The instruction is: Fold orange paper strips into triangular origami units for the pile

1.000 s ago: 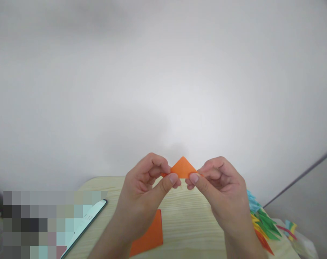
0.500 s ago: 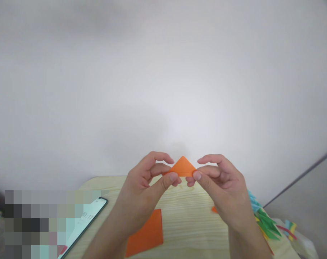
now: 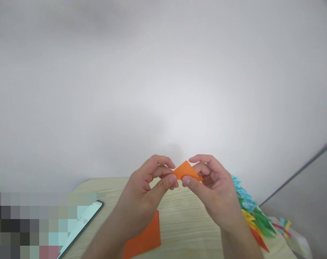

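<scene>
A small piece of orange paper (image 3: 185, 169), folded to a triangle with its point up, is held above the table between my two hands. My left hand (image 3: 145, 192) pinches its left corner between thumb and fingers. With the thumb across the lower edge, my right hand (image 3: 213, 194) grips the right part, and the right corner sticks out past that thumb. Both index fingers are raised and curved, off the paper. Below my left forearm lies a flat orange sheet (image 3: 145, 239), partly hidden by the arm.
The wooden table (image 3: 190, 226) stands against a pale wall (image 3: 163, 90). At left lies a phone (image 3: 81, 226), beside a blurred-out patch. Folded paper pieces in blue (image 3: 243, 194), green (image 3: 263, 223), yellow (image 3: 251, 221) and orange (image 3: 259, 239) line the right edge, near a whitish bag (image 3: 300, 244).
My right hand has shifted left along the folded paper, its thumb now on the lower edge nearer the middle. The paper has tilted slightly, right corner lower. The view has shifted a little.
</scene>
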